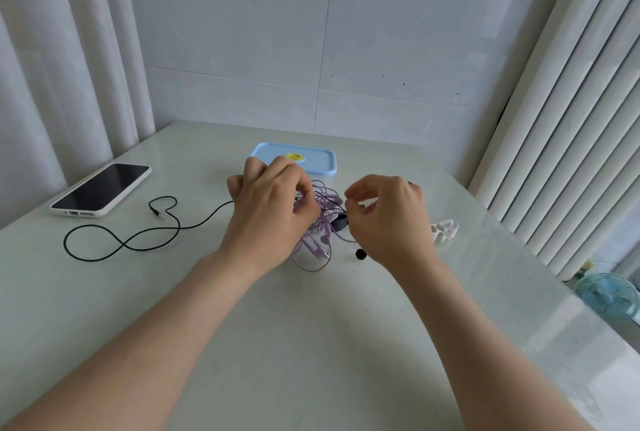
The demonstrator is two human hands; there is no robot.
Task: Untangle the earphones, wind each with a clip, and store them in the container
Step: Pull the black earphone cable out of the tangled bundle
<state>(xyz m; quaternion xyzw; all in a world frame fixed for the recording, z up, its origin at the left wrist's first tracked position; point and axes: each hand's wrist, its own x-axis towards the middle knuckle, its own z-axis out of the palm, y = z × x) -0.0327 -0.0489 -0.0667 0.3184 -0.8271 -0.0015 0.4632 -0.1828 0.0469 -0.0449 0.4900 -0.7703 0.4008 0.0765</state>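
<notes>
Your left hand (273, 202) grips the purple earphone tangle (323, 229); your right hand (388, 215) pinches one strand. Container (327, 179) just behind it, blue lid (273, 153) on, contents hidden.

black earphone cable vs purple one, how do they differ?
Pose: the black cable trails leftward across the table in open loops; the purple cable is bunched in a knot.
Hold: the left hand grips the purple cable; the black cable's plug end lies free.
Both are thin cords meeting in the tangle.
</notes>
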